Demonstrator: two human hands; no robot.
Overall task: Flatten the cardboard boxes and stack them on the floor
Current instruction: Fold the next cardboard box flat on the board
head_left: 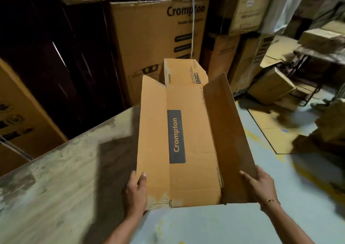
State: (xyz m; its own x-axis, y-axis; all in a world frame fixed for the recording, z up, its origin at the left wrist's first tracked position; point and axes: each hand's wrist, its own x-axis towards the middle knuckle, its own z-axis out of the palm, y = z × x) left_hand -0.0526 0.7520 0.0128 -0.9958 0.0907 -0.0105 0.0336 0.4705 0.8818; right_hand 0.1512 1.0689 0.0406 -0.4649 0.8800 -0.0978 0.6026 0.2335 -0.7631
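Observation:
A long tan Crompton cardboard box [188, 131] is held out in front of me above the floor, its printed panel facing up and its end flaps loose. My left hand [135, 191] grips its near left edge, thumb on top. My right hand [260, 185] holds the near end of the right side panel, which stands up and shows its plain brown inside. To the right, flat cardboard sheets [274, 130] lie on the pale floor [205, 225].
A worn grey table surface [61, 178] runs along my left. Tall stacked Crompton cartons [155, 38] fill the back wall. More boxes and loose cardboard [272, 87] crowd the right side by a dark metal frame [306, 87].

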